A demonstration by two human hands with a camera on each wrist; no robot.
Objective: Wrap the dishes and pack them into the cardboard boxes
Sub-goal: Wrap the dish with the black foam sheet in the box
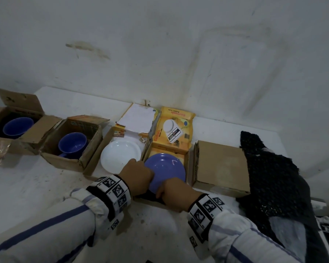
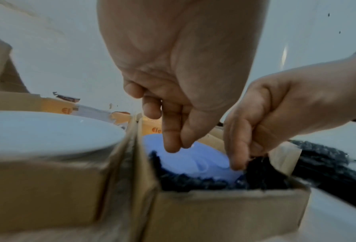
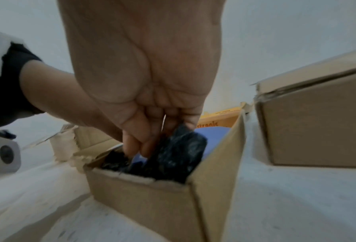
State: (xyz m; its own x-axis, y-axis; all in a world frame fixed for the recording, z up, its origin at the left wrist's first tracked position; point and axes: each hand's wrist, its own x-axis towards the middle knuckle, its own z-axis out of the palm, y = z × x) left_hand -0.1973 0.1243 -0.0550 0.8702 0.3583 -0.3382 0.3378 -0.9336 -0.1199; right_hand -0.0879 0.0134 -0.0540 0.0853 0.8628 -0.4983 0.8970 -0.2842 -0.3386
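Observation:
A blue plate (image 1: 167,168) sits tilted in an open cardboard box (image 1: 188,168) with a yellow printed lid, on a piece of black netted wrap (image 2: 193,181). My left hand (image 1: 139,175) is at the plate's near left rim, thumb and forefinger (image 2: 172,140) pinched together there. My right hand (image 1: 175,192) pinches a fold of the black wrap (image 3: 179,157) at the box's near wall (image 3: 152,204) and holds it up beside the plate (image 3: 212,132). Most of the wrap is hidden under the plate.
A white plate (image 1: 120,154) lies in the box to the left. Further left, two open boxes each hold a blue cup (image 1: 72,145) (image 1: 17,126). A closed cardboard box (image 1: 220,168) stands to the right, with more black wrap (image 1: 270,177) beyond it. A wall runs behind.

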